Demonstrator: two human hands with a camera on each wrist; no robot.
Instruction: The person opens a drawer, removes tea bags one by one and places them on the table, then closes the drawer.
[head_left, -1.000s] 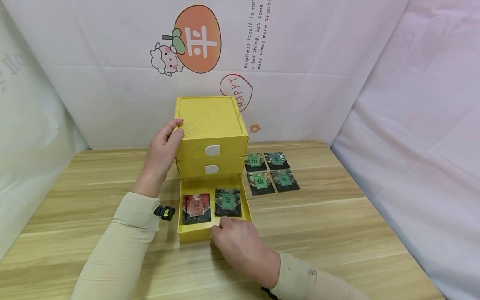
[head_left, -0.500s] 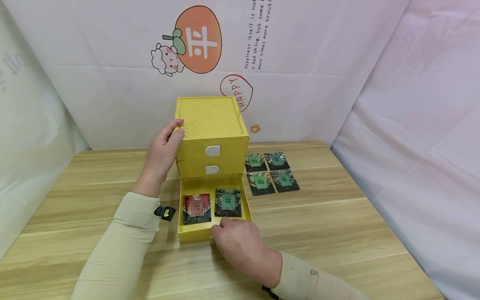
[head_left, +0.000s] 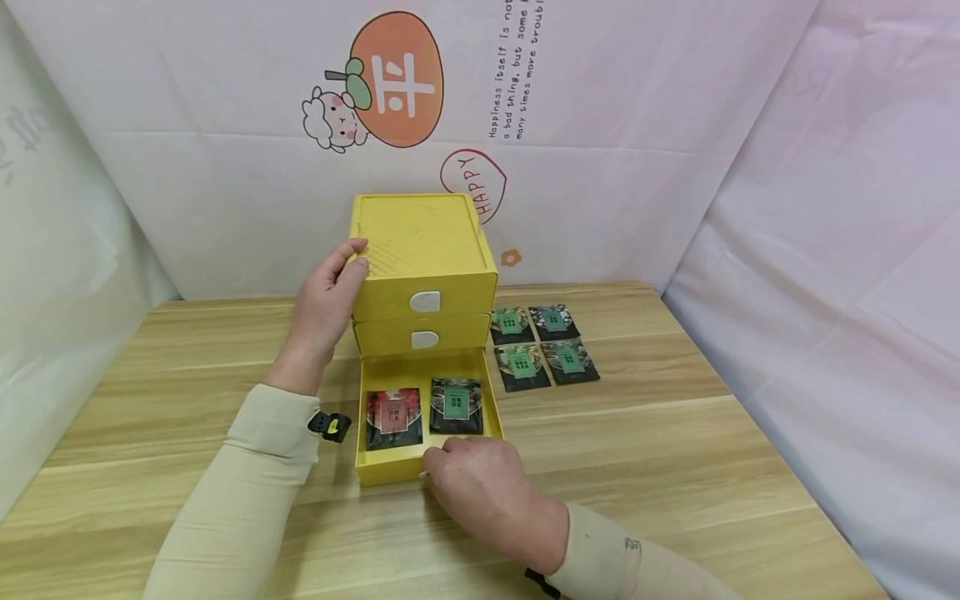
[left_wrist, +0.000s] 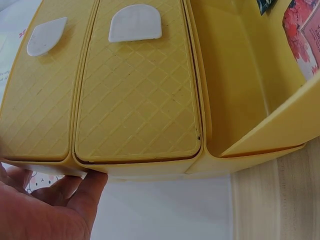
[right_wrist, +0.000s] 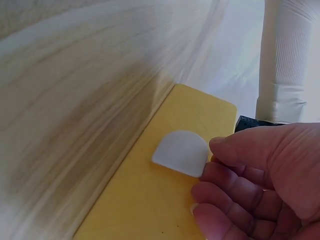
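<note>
A yellow cabinet (head_left: 417,233) of three stacked drawers stands on the table. Its lowest drawer (head_left: 393,473) is pulled out, with a red-and-black sachet (head_left: 394,418) on the left inside and a green-and-black sachet (head_left: 457,406) on the right. My left hand (head_left: 322,304) presses against the cabinet's upper left side, fingertips at the top edge; the left wrist view shows its fingers (left_wrist: 89,197) on the side wall. At the drawer's front, my right hand (head_left: 483,492) pinches the white pull tab (right_wrist: 182,151) at its edge between thumb and curled forefinger.
Several dark sachets with green labels (head_left: 568,360) lie in two rows on the table to the cabinet's right. Both upper drawers are closed, each with a white tab (head_left: 424,301). Behind the wooden table (head_left: 652,450) hangs a printed white cloth (head_left: 600,125).
My right wrist has shifted slightly to the right while its fingers stay at the drawer front. The left hand, cabinet, drawer and sachets show no visible movement.
</note>
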